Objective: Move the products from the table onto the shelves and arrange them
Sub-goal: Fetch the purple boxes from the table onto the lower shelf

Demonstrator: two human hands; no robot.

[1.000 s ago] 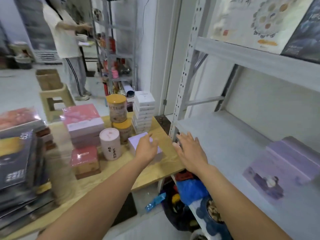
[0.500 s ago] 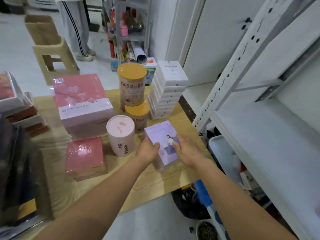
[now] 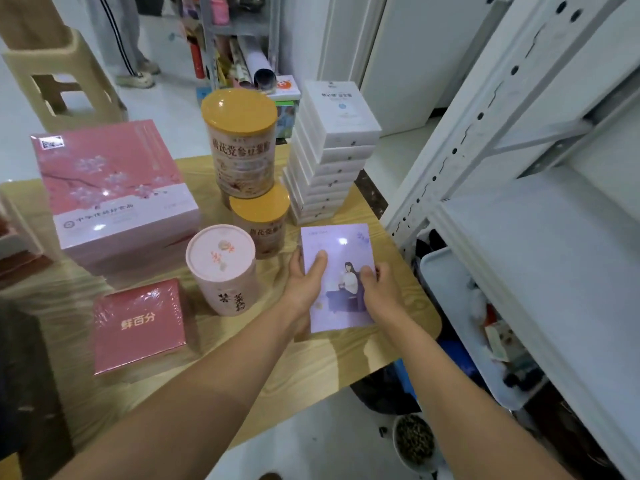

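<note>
A flat lilac box [image 3: 337, 258] with a drawing of a seated figure lies near the right edge of the wooden table [image 3: 311, 362]. My left hand [image 3: 304, 289] grips its left side, thumb on top. My right hand [image 3: 379, 292] grips its right side. Behind it stand a pink round tin [image 3: 223, 268], two orange-lidded cans, the taller can [image 3: 242, 143] on the shorter can [image 3: 259, 220], and a stack of white boxes [image 3: 329, 150]. A large pink box [image 3: 110, 188] and a small pink box [image 3: 138, 323] sit to the left. The white shelf [image 3: 554, 244] is at the right.
A white metal upright [image 3: 485, 109] of the shelf rack stands just right of the table. Under the shelf sit a tray [image 3: 450, 306] of odds and ends and a bowl [image 3: 414, 441] on the floor. A stool [image 3: 59, 74] and a person's legs [image 3: 117, 32] are at the back.
My head has tilted down from the shelf to the table. Both hands have closed round the lilac box, which has shifted a little toward me.
</note>
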